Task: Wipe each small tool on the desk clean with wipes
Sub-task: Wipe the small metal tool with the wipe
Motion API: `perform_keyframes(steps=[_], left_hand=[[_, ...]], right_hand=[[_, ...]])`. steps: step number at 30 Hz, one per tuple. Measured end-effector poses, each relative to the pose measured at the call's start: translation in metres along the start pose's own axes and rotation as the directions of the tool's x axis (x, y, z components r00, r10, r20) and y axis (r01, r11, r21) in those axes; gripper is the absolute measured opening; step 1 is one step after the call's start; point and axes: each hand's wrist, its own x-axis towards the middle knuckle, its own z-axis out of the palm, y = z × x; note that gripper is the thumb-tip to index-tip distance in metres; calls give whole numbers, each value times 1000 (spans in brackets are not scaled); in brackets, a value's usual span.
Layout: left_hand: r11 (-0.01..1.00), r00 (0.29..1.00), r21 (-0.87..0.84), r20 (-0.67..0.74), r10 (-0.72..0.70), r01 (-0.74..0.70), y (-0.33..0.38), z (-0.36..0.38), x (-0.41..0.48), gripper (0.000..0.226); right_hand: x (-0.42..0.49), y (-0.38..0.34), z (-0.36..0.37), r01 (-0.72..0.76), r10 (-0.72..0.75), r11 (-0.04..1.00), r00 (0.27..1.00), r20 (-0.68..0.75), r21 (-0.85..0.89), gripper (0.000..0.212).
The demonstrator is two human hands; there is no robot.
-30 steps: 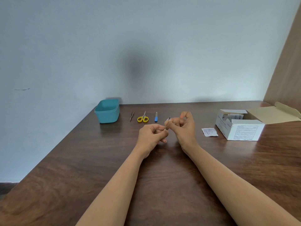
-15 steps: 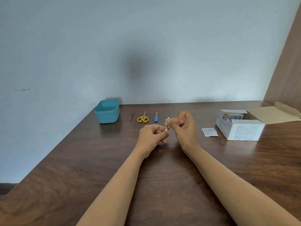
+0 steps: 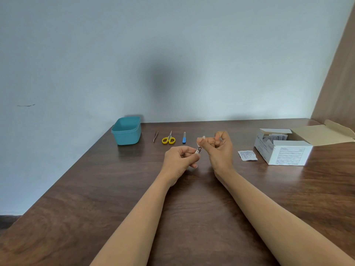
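My left hand (image 3: 179, 157) pinches a small silver metal tool (image 3: 198, 150), mostly hidden in the fingers. My right hand (image 3: 219, 148) pinches a small white wipe (image 3: 201, 140) against the tool's far end. Both hands hover just above the brown desk (image 3: 192, 208). Farther back lie tweezers (image 3: 155, 135), yellow-handled scissors (image 3: 169, 139) and a blue-handled nail file (image 3: 184, 138) in a row.
A teal plastic tub (image 3: 126, 130) stands at the desk's back left corner. An open white box of wipe sachets (image 3: 284, 150) sits at the right, its flap folded back. A torn sachet wrapper (image 3: 247, 155) lies beside the box. A wall runs behind the desk.
My right hand has slid the wipe along the tool toward its far end and lifted slightly. My left hand has stayed nearly still.
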Motion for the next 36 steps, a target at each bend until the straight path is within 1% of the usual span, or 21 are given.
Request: perform_keyframes(steps=[8, 13, 18, 20, 23, 26, 30, 34, 36], left_hand=[[999, 1000, 45, -2, 14, -14, -2, -1, 2, 8], [998, 999, 59, -37, 34, -32, -5, -1, 4, 10], [998, 997, 21, -46, 62, -62, -5, -2, 5, 11], [998, 997, 6, -44, 61, -61, -6, -2, 5, 12], [999, 999, -14, -36, 39, -39, -6, -3, 5, 9], [997, 999, -72, -41, -2, -1, -6, -3, 6, 8], [989, 998, -147, -51, -35, 27, -7, -4, 7, 6], [978, 996, -204, -60, -66, 52, -8, -5, 7, 7], [974, 995, -219, -65, -79, 63, -10, -5, 9, 8]], right_hand=[[1, 0, -1, 22, -20, 1000, 994, 107, -21, 37], [-1, -5, 0, 0, 0, 1000, 994, 113, -1, 41], [-1, -7, 1, -17, 13, 999, 994, 107, 33, 48], [0, -4, 1, -28, 25, 999, 994, 104, 32, 49], [0, 0, 1, -35, 34, 999, 992, 123, 2, 44], [1, 3, 0, -30, 37, 998, 987, 158, -47, 40], [2, 6, -2, -55, 69, 995, 983, 171, -89, 38], [3, 7, -2, -102, 122, 989, 973, 195, -109, 26], [3, 8, -2, -88, 113, 988, 971, 212, -128, 22]])
